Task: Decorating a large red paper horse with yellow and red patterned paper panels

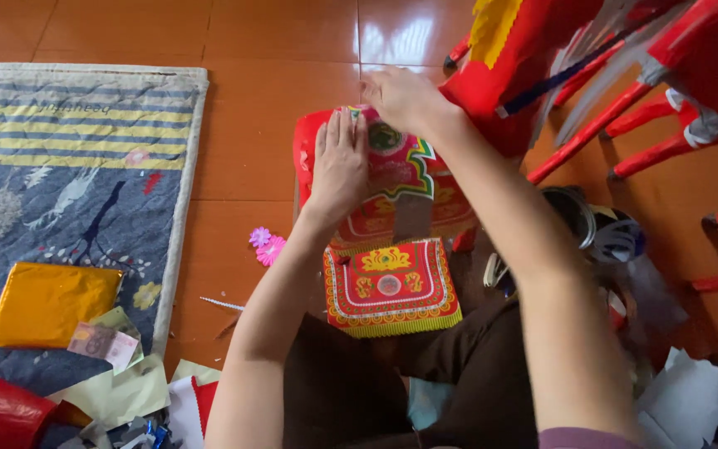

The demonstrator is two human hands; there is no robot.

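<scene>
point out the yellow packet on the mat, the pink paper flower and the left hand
yellow flat packet (pixel 51 303), head view, middle of its top face
pink paper flower (pixel 271 250), head view, petals
left hand (pixel 339 170), head view, back of the hand

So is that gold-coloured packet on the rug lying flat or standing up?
Lying flat. The gold packet rests broad face up on the striped rug, with a paper slip at its lower edge.

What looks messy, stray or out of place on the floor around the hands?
Mostly loose scraps. Two small pink paper flowers lie alone on the tiles beside the left hand. Cut paper scraps pile at the mat's near corner. Nothing looks spilled or broken.
</scene>
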